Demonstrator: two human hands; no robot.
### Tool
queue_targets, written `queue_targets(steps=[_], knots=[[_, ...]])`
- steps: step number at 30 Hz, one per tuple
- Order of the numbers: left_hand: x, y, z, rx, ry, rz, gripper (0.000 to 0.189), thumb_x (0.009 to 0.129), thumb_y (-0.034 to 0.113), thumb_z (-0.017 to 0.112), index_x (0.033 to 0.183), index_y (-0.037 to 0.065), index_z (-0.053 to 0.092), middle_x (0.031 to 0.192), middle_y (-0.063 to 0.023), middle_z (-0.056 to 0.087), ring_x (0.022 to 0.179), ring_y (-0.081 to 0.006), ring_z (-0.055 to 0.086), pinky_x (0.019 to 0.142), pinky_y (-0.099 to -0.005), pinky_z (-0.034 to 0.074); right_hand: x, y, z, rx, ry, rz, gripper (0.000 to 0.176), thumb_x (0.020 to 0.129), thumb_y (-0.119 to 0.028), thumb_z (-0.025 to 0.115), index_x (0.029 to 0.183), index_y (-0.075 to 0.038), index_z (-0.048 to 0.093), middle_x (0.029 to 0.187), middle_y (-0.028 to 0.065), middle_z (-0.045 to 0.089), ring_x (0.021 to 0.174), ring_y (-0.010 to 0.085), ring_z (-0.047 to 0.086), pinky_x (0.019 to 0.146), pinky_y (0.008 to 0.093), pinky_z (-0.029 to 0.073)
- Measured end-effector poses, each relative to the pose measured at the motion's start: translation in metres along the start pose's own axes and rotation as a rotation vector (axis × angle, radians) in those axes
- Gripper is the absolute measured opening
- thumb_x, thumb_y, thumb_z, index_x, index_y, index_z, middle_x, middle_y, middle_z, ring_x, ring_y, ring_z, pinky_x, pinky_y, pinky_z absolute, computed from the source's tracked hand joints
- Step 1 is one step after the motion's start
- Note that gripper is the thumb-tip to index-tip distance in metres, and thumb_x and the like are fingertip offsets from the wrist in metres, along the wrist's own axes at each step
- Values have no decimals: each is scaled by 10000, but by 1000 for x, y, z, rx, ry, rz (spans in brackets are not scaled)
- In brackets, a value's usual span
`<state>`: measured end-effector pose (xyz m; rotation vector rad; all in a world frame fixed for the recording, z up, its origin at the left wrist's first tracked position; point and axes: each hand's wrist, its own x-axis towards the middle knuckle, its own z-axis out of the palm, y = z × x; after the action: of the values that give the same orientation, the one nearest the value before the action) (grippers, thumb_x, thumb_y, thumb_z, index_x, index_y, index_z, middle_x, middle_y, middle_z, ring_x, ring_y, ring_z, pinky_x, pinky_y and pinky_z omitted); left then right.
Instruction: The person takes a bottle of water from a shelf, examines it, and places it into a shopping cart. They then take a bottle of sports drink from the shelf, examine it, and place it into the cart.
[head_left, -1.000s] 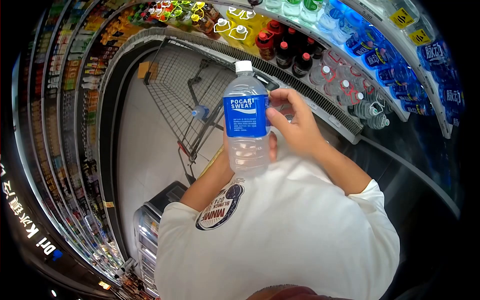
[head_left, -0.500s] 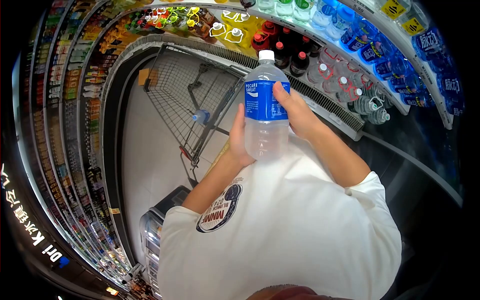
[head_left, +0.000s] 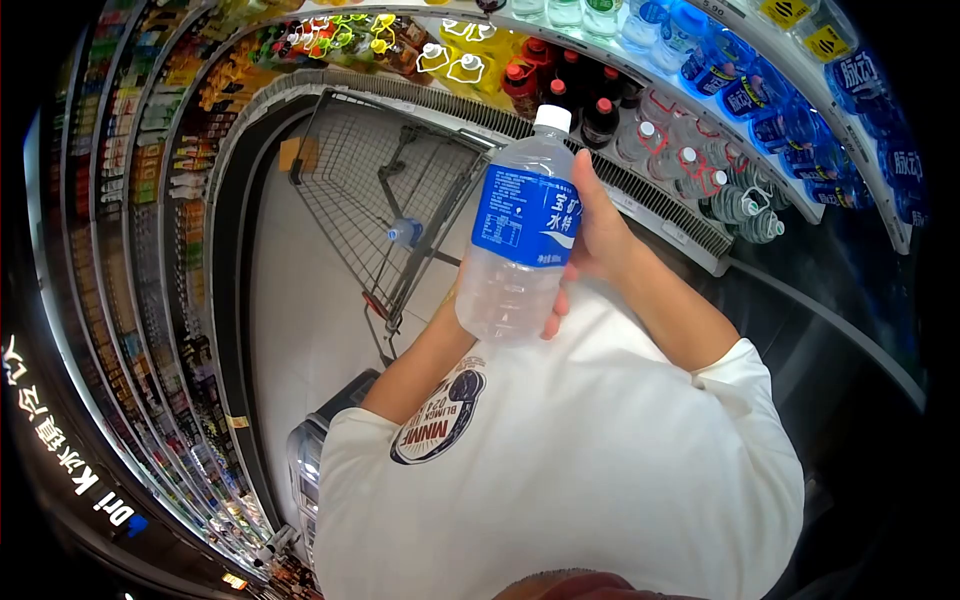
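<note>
A clear plastic bottle (head_left: 515,230) with a white cap and a blue label is held in front of my chest, its cap tilted up and to the right. My right hand (head_left: 603,225) holds it along the right side, thumb pointing up near the label's edge. From the left, my left hand (head_left: 557,312) reaches behind the lower part of the bottle, which hides most of it; the fingertips showing at the lower right appear to be its own. Cloudy or clear liquid, hard to tell, shows below the label.
A wire shopping cart (head_left: 350,190) stands at the left, a small bottle (head_left: 404,232) inside. Curved drink shelves (head_left: 180,200) line the left. More bottles (head_left: 700,170) fill the shelves at the upper right. A cardboard-coloured box (head_left: 297,155) lies by the cart.
The bottle has turned so another side of its label faces me, and it now tilts. My left hand has moved from its left side to behind it.
</note>
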<state>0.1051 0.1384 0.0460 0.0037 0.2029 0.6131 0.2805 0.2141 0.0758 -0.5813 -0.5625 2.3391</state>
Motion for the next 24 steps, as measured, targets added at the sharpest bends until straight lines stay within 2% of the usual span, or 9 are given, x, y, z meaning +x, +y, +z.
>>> queue_targets(steps=[3,7,9,14,17,18,21,22,24], knots=[[-3,2,15,55,215,12,780,975,588,427,1320,-105,521,1107,-319,658,931,-420,708,746,-500,596,7,-5,-1,96,69,51,720,958,-722,451,1205,-66,619,916,60,693,793,112,688,609,234,548],[22,-18,9,157,565,382,824,989,686,316,1374,-17,508,1182,-260,654,1006,-377,700,822,-494,591,12,-24,4,-28,355,-22,641,1005,-659,424,1185,-75,618,931,44,691,795,109,685,682,264,570],[34,-22,33,345,690,519,862,982,740,240,1406,33,491,1219,-234,646,1029,-376,692,848,-494,586,12,-21,-5,-170,361,-103,617,1022,-634,420,1209,-70,589,1005,34,653,891,92,634,802,271,531],[18,-23,12,363,496,353,949,929,820,196,1455,73,449,1245,-248,629,1012,-374,693,837,-496,592,13,-12,-22,-226,305,-81,584,1033,-605,430,1229,-73,573,1066,29,613,982,92,573,896,289,482],[10,-21,15,325,438,279,1031,877,871,235,1451,42,451,1238,-281,623,984,-403,691,798,-508,594,14,-11,-18,-142,269,-83,572,1027,-598,451,1223,-77,578,1040,29,624,946,95,589,858,296,501],[9,-20,16,322,429,259,1067,856,889,253,1447,24,453,1234,-296,620,975,-417,690,783,-513,593,16,-11,-18,-72,233,-104,652,1006,-621,451,1283,-44,580,1080,107,693,959,176,696,857,341,580],[5,-11,9,101,47,111,1001,874,866,273,1473,81,433,1187,-320,627,954,-456,691,819,-517,575,19,-14,-17,177,128,-4,713,996,-660,403,1280,-31,583,1101,161,693,981,222,703,879,370,586],[6,-12,10,45,60,104,1047,839,893,287,1475,75,429,1168,-371,610,950,-498,681,767,-529,576,22,-10,-20,218,50,-15,757,987,-685,366,1275,-20,586,1119,204,688,1002,270,705,884,396,591],[5,-9,12,81,72,79,997,872,860,288,1480,80,420,1208,-338,608,965,-488,682,776,-542,578,24,-10,-21,252,10,-26,751,985,-682,373,1269,-21,591,1117,216,689,997,292,708,870,413,595]])
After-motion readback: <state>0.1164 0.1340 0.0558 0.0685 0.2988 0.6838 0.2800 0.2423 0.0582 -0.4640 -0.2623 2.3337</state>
